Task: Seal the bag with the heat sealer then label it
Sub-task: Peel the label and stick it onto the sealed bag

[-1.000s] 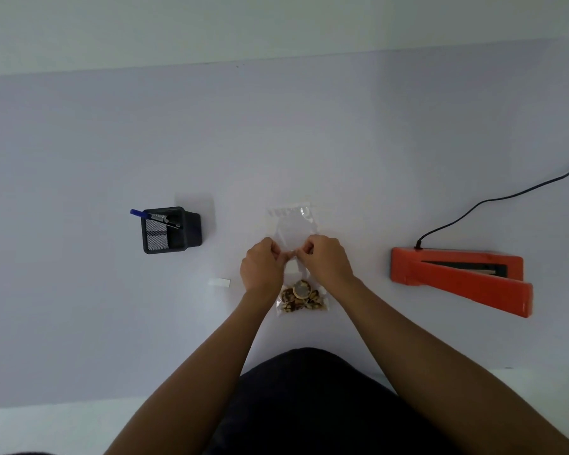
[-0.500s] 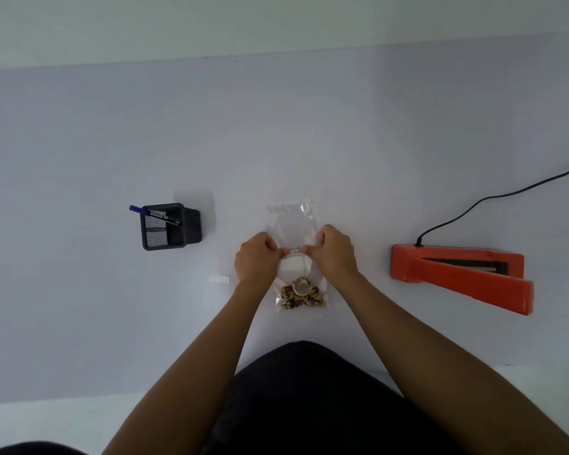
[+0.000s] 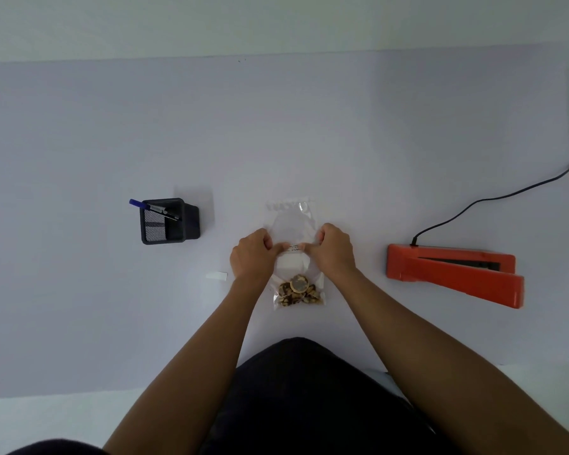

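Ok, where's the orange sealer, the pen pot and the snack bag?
heat sealer (image 3: 454,274): head view, orange body.
pen pot (image 3: 165,224): head view, mesh front.
bag (image 3: 291,221): head view, clear upper part.

Your left hand (image 3: 252,254) and right hand (image 3: 335,252) are bare — forearms unsleeved too — and you wear a dark garment (image 3: 296,389).

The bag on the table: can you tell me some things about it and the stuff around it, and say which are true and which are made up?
1. Both hands touch the bag. True: the left hand and right hand press a label onto it.
2. The heat sealer is blue. False: it is orange.
3. The snacks sit at the bag's near end. True.
4. The pen holder lies to the right of the bag. False: it stands on the left.
5. A pen is in the pen holder. True.
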